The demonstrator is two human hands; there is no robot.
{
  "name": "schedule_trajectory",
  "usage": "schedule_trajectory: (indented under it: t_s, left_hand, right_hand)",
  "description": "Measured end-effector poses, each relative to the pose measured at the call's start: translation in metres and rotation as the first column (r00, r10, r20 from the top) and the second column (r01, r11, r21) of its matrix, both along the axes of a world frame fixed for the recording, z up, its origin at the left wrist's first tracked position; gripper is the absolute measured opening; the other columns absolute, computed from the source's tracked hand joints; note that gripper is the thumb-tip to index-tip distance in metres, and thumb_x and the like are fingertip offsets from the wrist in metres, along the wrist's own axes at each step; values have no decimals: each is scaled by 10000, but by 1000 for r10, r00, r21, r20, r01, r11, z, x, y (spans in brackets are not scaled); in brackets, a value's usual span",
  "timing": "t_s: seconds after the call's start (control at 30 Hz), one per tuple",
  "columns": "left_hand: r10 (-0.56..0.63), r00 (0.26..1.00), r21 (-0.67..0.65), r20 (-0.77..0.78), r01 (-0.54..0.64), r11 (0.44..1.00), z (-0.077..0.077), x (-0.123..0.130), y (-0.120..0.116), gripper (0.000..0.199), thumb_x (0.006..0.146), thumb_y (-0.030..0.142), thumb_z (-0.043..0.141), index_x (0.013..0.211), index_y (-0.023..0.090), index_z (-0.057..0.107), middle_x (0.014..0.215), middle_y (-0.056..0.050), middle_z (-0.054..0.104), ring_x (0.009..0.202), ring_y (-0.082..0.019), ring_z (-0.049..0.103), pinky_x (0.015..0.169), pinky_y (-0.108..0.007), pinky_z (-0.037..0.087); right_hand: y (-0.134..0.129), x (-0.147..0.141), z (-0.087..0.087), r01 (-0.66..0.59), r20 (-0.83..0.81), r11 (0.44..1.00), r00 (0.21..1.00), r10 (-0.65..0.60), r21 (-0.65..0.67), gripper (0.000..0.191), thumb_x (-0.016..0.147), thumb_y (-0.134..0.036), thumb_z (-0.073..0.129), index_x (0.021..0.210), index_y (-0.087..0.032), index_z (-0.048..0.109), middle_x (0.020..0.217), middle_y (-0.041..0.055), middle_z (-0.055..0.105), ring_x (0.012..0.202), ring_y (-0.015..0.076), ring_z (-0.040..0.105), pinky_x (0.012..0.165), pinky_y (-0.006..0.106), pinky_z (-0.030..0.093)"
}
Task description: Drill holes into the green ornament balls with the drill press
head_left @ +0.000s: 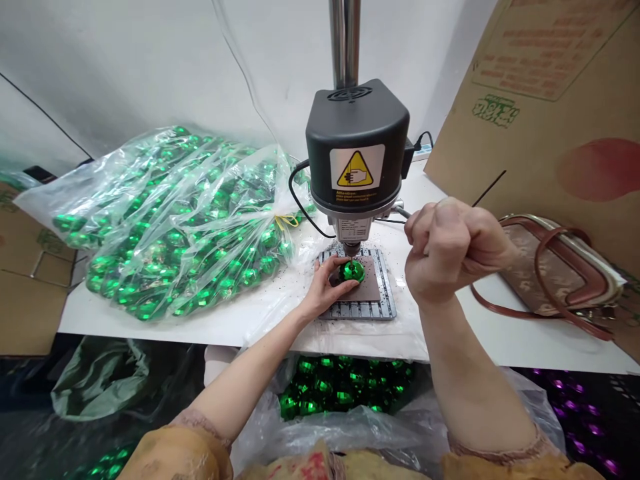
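Under the black drill press (357,143) a shiny green faceted ball (354,271) rests on a brown pad (367,290) over the slotted metal base (387,293). The drill bit meets the top of the ball. My left hand (325,285) grips the ball from its left side, thumb in front and fingers behind. Raised at the right of the press, my right hand (447,247) is closed in a fist around the press's lever handle (400,210), whose thin dark rod shows beyond the fist.
Clear bags of green balls lie at the left (185,227) and below the table edge (350,387). A brown handbag (560,270) and a large cardboard box (545,120) stand at the right. Purple balls (575,413) show at the lower right.
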State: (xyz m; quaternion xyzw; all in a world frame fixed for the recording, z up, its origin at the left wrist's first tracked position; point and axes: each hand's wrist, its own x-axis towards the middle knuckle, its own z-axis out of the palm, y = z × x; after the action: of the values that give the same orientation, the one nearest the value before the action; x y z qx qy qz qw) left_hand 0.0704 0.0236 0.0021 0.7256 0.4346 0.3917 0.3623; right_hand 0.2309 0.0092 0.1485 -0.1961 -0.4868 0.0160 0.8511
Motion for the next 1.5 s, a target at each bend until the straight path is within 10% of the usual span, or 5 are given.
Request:
schedule_trajectory:
  t_s: [0.87,1.03,1.27,1.4,1.5]
  left_hand:
    - [19,1000,12,9,-19,1000,-2,0,-1,451,803,443,735,1172,238,577,1236,-71,665,1319,-298,513,1223,-579,1]
    - [37,999,19,23,-37,999,0,3,0,443,790,426,748,1152,226,589,1192,-74,673,1292,-300,533,1218,-586,46]
    - [197,976,76,94,-204,976,14,-8,-36,407,770,428,748,1070,211,577,1077,-69,650,1091,-244,607,970,-402,457]
    - [-89,986,195,-142,116,974,14,-43,-100,395,788,443,727,1063,212,564,972,-58,640,899,-203,618,805,-329,489]
    - [-263,813,176,-520,403,898,-2,-76,-146,368,841,490,651,1069,210,581,925,-71,630,827,-213,605,729,-330,476]
  right_hand:
    - [4,4,-34,40,125,983,990,-63,181,427,800,-118,533,549,-172,192,456,-64,276,382,37,300,402,249,331]
    - [5,-1,3,70,-54,996,996,-73,-61,470,844,-210,577,528,-186,230,449,-64,248,381,38,292,405,253,247]
    - [15,5,49,-6,25,958,1000,13,-285,432,869,-250,573,542,-207,294,456,-67,316,396,22,300,401,226,251]
    - [13,6,48,-99,-26,967,995,96,-233,411,834,-213,602,522,-207,336,426,-65,345,374,35,311,381,242,227]
    - [12,5,47,-120,-44,969,993,114,-215,411,826,-210,607,516,-210,337,411,-69,348,357,38,304,367,251,216]
